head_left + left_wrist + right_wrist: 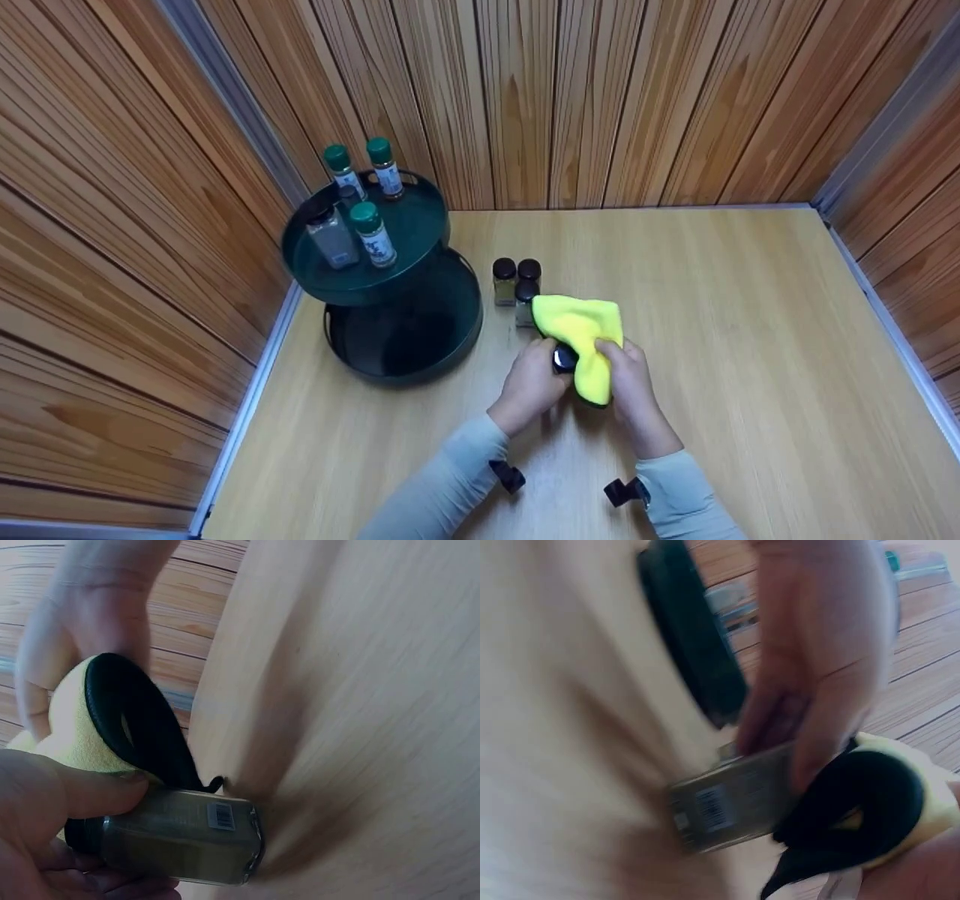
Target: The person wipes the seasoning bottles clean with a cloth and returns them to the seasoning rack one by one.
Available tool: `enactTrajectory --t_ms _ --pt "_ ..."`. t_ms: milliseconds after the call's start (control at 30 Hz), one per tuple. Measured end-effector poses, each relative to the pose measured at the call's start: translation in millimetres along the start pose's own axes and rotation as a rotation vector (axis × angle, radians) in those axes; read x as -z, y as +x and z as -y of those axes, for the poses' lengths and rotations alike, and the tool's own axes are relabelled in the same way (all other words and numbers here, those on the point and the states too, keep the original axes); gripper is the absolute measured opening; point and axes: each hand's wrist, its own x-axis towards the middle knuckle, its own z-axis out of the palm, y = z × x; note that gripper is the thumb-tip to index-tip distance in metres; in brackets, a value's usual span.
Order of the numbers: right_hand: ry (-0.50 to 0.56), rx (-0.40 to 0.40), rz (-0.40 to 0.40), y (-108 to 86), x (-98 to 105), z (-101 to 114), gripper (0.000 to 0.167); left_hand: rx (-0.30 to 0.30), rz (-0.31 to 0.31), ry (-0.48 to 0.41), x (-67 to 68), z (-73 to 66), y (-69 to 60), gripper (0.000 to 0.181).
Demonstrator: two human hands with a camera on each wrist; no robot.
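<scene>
My left hand (pixel 531 384) grips a square glass spice jar (pixel 184 836) with a black cap and a small barcode label. In the left wrist view the jar lies on its side above the table, thumb along it. A bright yellow cloth (pixel 576 319) with a dark underside is in my right hand (pixel 634 382), pinched between thumb and fingers. The cloth, folded over in a loop, touches the jar near its cap end. Just beyond the cloth stand three dark-capped jars (pixel 504 282), one partly hidden by another.
To the left is a dark green two-tier round tray (pixel 424 225). Its upper tier holds three green-capped bottles (pixel 377 238) and dark-capped jars (pixel 333 238). Wooden panel walls (pixel 517 105) enclose the light wooden table (pixel 750 337) at the back and sides.
</scene>
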Motion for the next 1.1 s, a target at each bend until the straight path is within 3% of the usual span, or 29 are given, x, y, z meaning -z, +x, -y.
enactTrajectory --t_ms 133,233,500,667,833,933,1100 --pt "-0.070 -0.092 -0.042 5.7 4 -21 0.030 0.032 0.022 -0.048 -0.3 -0.9 1.0 0.029" --pt "-0.114 -0.135 -0.034 5.6 5 -25 0.031 0.065 0.041 -0.077 -0.6 -1.6 1.9 0.028" --pt "-0.010 -0.062 -0.079 -7.4 -1 10 0.034 0.045 0.047 -0.078 -1.7 -0.7 3.3 0.022" --pt "0.018 -0.060 -0.099 -7.5 -2 0 0.030 0.016 0.026 -0.019 -0.6 -0.9 2.1 0.019" --pt "-0.050 -0.129 -0.092 -1.9 -1 -19 0.026 0.050 0.031 -0.008 2.7 -2.5 3.0 0.022" --pt "-0.049 -0.134 -0.094 -1.6 -1 -13 0.028 0.069 0.047 -0.016 3.5 -2.7 4.2 0.026" --pt "-0.008 -0.073 -0.101 -9.1 -5 10 0.032 0.072 0.063 -0.037 4.6 -1.7 5.0 0.030"
